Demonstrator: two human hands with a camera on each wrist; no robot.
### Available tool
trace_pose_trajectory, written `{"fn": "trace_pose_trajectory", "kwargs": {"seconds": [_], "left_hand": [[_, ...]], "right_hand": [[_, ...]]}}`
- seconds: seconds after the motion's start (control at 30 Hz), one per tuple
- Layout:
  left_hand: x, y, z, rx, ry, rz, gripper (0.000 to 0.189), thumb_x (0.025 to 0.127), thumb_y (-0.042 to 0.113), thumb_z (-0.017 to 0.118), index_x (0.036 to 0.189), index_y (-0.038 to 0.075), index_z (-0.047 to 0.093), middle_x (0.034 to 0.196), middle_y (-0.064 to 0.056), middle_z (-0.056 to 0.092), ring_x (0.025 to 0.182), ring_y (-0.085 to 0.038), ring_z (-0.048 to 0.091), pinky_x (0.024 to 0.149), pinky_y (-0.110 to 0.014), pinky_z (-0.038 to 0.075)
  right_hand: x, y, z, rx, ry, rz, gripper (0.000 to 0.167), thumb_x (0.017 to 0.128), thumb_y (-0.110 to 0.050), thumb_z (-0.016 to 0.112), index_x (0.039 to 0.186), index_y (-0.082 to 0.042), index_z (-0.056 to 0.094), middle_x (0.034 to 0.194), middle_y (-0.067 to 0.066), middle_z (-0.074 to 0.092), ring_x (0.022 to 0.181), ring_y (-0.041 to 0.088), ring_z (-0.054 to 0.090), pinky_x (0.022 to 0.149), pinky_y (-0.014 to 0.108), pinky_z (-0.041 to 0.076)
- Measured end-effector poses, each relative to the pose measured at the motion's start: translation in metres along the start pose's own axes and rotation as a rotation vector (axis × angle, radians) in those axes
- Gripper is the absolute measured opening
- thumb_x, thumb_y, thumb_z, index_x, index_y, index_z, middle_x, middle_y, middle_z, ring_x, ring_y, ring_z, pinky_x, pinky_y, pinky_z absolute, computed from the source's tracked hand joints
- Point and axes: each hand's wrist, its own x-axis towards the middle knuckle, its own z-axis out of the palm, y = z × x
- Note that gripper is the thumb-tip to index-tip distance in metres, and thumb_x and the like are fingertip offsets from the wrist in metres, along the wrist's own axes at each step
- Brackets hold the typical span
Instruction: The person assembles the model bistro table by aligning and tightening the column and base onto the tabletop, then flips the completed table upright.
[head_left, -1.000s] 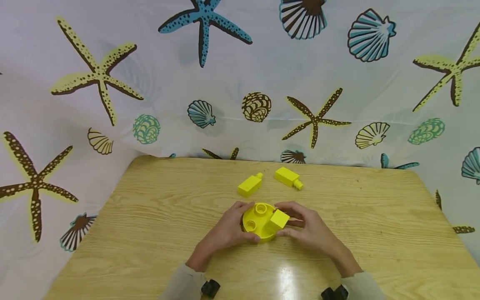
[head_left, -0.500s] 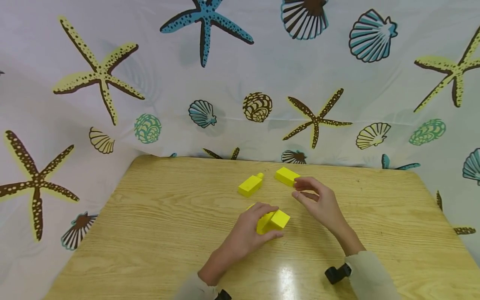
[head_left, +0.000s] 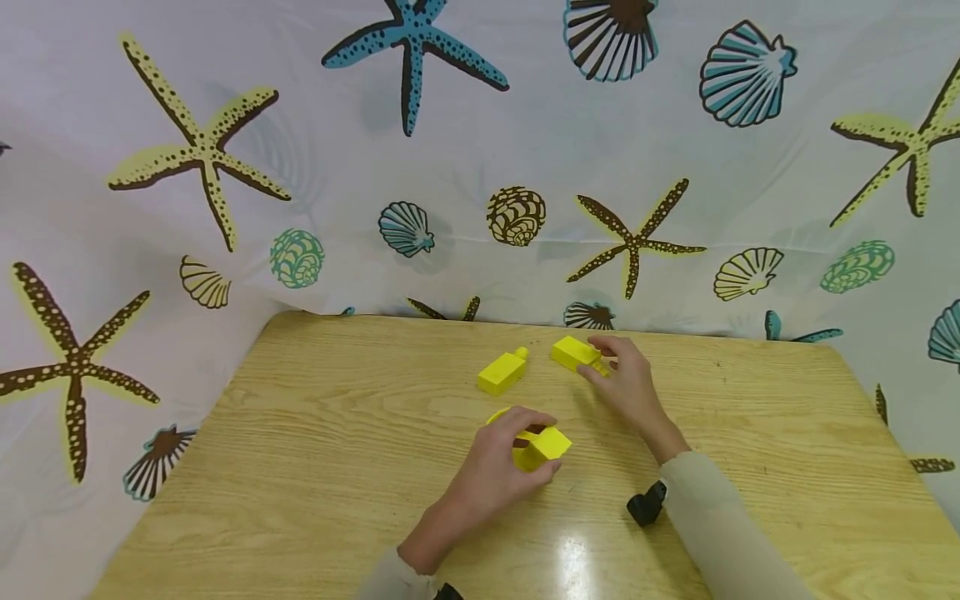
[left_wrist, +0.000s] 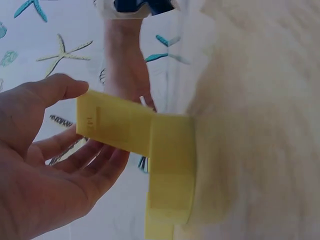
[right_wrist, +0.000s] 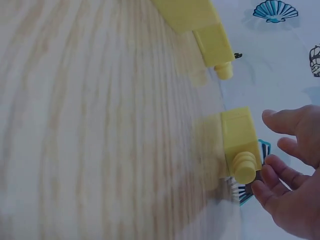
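The left hand (head_left: pixel 491 462) pinches the upright block (left_wrist: pixel 115 122) on the round base (left_wrist: pixel 172 172), which sits on the table (head_left: pixel 337 433); a light, steady hold should suffice. Farther right, the right hand (head_left: pixel 632 390) is spread about a lying block (head_left: pixel 572 352), best gripped clear of its peg (right_wrist: pixel 245 171).

I counted three yellow blocks: one left loose block (head_left: pixel 501 374) and one right loose block (head_left: pixel 573 353) lay on the far side, each with one peg, and one near block (left_wrist: pixel 112 120) sat on the one round yellow disc (left_wrist: pixel 172 170). I had two hands there, one left hand (head_left: pixel 491 467) and one right hand (head_left: pixel 626 383), two sleeves (head_left: pixel 712 508), two black wrist cameras (head_left: pixel 645 504), one wooden table (head_left: pixel 322 467) and one printed cloth (head_left: pixel 480 150).
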Motion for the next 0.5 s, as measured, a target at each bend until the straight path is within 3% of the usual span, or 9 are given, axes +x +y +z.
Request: {"fn": "trace_pose_trajectory", "kwargs": {"seconds": [0.33, 0.5], "left_hand": [[0.0, -0.01, -0.039, -0.14, -0.272, -0.009, 0.041, 0.096, 0.001, 0.067, 0.136, 0.003, 0.062, 0.14, -0.009, 0.059, 0.128, -0.026, 0.056, 0.108, -0.049, 0.048], [0.001, -0.015, -0.053, -0.173, -0.333, -0.021, 0.042, 0.101, -0.004, 0.059, 0.142, 0.004, 0.059, 0.15, -0.014, 0.051, 0.142, -0.031, 0.043, 0.115, -0.054, 0.039]], "right_hand": [[0.012, 0.008, 0.011, -0.051, -0.033, 0.098, 0.049, 0.093, -0.009, 0.077, 0.136, 0.007, 0.059, 0.128, 0.025, 0.062, 0.113, 0.038, 0.061, 0.099, 0.047, 0.053], [0.01, 0.007, 0.01, -0.068, -0.022, 0.138, 0.041, 0.093, -0.01, 0.077, 0.128, 0.007, 0.063, 0.121, 0.023, 0.064, 0.106, 0.036, 0.062, 0.093, 0.046, 0.055]]}}
